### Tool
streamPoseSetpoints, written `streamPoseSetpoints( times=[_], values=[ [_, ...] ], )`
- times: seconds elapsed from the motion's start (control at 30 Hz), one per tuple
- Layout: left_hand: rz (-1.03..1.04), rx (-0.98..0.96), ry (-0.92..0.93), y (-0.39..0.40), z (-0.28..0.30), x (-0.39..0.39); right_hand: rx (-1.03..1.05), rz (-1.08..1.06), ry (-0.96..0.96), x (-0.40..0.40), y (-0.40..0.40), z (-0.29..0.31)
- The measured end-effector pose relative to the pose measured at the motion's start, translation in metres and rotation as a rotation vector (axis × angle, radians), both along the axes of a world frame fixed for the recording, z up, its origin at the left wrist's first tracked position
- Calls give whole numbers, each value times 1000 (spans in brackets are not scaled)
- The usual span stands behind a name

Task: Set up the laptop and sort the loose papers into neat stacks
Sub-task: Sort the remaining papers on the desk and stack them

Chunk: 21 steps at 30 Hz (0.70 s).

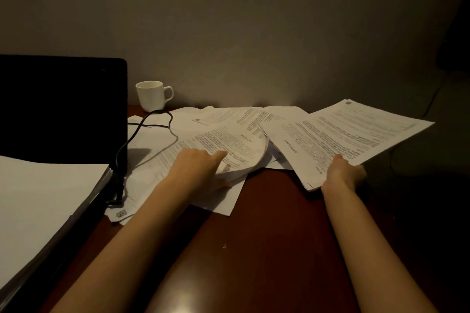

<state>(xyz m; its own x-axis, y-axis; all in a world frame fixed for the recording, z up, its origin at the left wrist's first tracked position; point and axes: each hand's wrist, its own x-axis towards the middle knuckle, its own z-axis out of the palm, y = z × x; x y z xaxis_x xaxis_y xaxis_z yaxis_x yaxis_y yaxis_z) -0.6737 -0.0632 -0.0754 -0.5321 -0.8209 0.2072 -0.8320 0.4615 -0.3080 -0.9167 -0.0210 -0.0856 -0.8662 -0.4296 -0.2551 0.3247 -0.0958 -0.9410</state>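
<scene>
Loose printed papers (223,119) lie scattered over the middle of a dark wooden desk (267,236). My left hand (201,170) grips the near edge of a curled bundle of sheets (239,145), thumb on top and fingers underneath. My right hand (343,173) pinches the near corner of another bundle of papers (351,134) and holds it lifted and tilted above the desk. An open black laptop (63,109) stands at the left, its screen dark. A thick stack of white paper (43,198) covers its keyboard.
A white mug (152,95) stands by the wall behind the papers. A black cable (142,132) loops from the laptop's right side over the sheets. The wall runs close behind the desk. The right side beyond the desk is dark.
</scene>
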Motion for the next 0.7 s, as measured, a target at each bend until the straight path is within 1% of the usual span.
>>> streamPoseSetpoints(
  times=[0.07, 0.2, 0.27, 0.33, 0.37, 0.4, 0.47, 0.53, 0.6, 0.7],
  values=[
    [17, -25, -69, 10, 3, -10, 10, 6, -2, 0, 0, -1],
    [-5, -35, -128, 22, 4, -25, 9, 0, -7, 0, -1, -1],
    [-15, -17, -133, 21, 5, -26, 19, -8, -7, -1, -1, -1],
    [-16, 26, -77, 12, 5, -19, 17, -18, -14, -2, -1, -1],
    [0, 56, 3, 7, 6, -12, 15, -23, -19, -2, -2, -1],
    [29, 90, 134, 4, 7, -5, 13, -28, -22, -3, -2, -1],
    [97, 152, 477, 1, 9, 11, 10, -35, -23, -4, -2, -1],
    [129, 110, 749, -1, 9, 20, 16, -28, -9, -3, -2, 0],
    [120, 6, 911, -3, 7, 24, 11, 12, 22, 1, -2, 2],
    [96, -65, 1026, 0, 9, 19, -26, 118, 115, 16, -2, 4]
  ],
)
